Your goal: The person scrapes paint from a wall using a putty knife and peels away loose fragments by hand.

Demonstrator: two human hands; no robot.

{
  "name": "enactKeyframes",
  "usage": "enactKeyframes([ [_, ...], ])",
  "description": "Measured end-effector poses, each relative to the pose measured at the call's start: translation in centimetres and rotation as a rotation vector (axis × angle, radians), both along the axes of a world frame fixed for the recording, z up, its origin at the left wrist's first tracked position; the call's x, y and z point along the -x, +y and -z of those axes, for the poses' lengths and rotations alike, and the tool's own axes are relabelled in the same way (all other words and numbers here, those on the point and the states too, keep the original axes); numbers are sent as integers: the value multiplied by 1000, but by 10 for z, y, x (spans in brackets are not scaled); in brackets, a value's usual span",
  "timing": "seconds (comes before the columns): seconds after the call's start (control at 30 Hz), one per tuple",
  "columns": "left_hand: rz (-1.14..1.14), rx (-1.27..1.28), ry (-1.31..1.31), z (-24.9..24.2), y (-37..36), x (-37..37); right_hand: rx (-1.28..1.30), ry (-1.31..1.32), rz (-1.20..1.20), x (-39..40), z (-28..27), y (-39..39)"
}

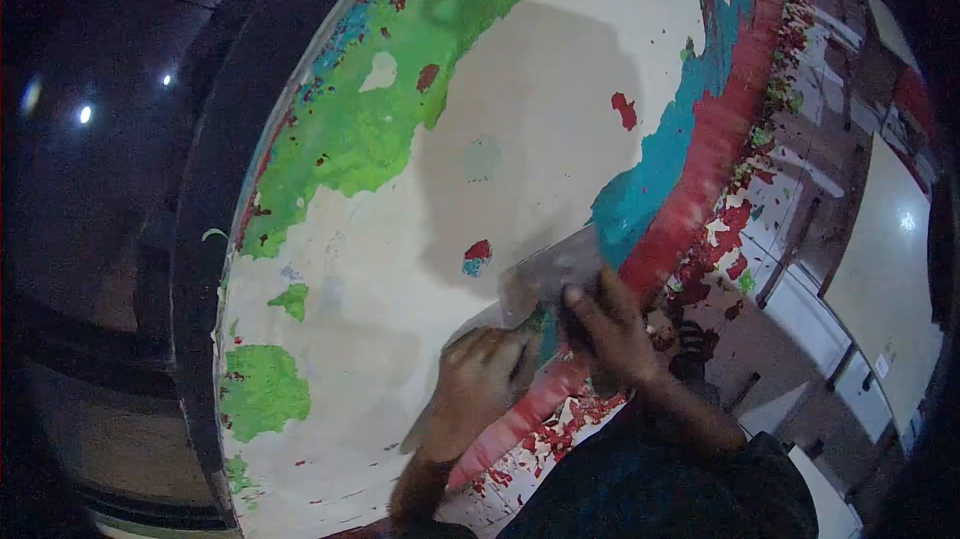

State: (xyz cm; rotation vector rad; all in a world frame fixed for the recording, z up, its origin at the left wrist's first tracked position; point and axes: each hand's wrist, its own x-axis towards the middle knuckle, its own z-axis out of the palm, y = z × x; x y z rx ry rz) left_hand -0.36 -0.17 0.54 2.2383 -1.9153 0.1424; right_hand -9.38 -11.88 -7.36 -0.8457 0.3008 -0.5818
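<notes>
My right hand is closed round the right side of a flat grey scraper blade, which lies against the pale surface at the edge of the blue paint. To its left, my left hand has its fingers curled at the blade's lower left corner. A band of red paint runs beside the blue and passes beneath my hands. Blur hides the fingertips and the exact grip.
Green paint covers patches along the surface's left side. Red, green and white flakes lie along the right edge and on the floor. A pale panel stands at the far right. Dark space with small lights borders the left.
</notes>
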Motion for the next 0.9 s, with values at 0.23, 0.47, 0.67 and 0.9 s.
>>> enactKeyframes([
  [0.23, -232, 507, -458, -16, -8, 17, 86, -11, -40, -19, -3, 7],
  [0.47, -205, 267, -874, -30, -16, -5, -325, -20, -206, -21, -6, 20],
  [0.67, -111, 176, -1011, -42, -19, -11, -374, -69, -173, -24, -11, 28],
  [0.9, -108, 185, -1015, -39, -20, -14, -291, -30, -192, -23, -16, 24],
])
